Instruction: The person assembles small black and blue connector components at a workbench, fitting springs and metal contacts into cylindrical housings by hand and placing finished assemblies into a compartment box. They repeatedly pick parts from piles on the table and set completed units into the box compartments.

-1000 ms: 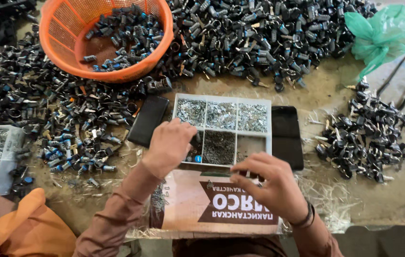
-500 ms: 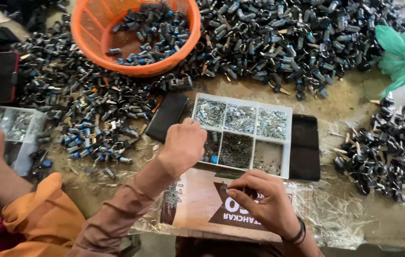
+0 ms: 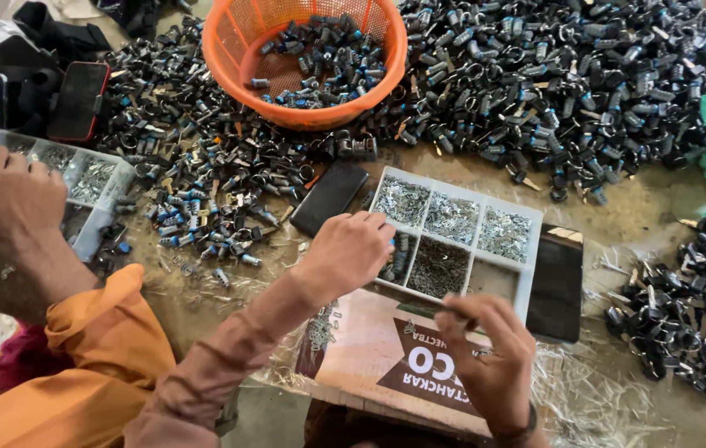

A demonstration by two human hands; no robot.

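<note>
Since half a second ago the view has dropped a little and the co-worker's hand (image 3: 6,199) at the far left has come fully into sight, resting on a second parts tray (image 3: 92,178). Nearest, the right hand (image 3: 494,357) hovers over a brown cardboard box (image 3: 370,353), fingertips pinched on something thin and dark; what it is I cannot tell. Just beyond, the left hand (image 3: 349,249) curls loosely over the near-left compartment of the white divided tray (image 3: 527,249); whether it holds a piece I cannot tell. The tray's compartments hold small silvery and dark parts, one near-right cell looking almost bare. A black phone (image 3: 330,197) lies touching the tray's left edge. Farther off, an orange basket (image 3: 233,50) is partly filled with blue-tipped lock cylinders (image 3: 328,58), while a far larger heap of dark cylinders (image 3: 552,75) spreads around it. Judging by that, sorting is under way with most left.
</note>
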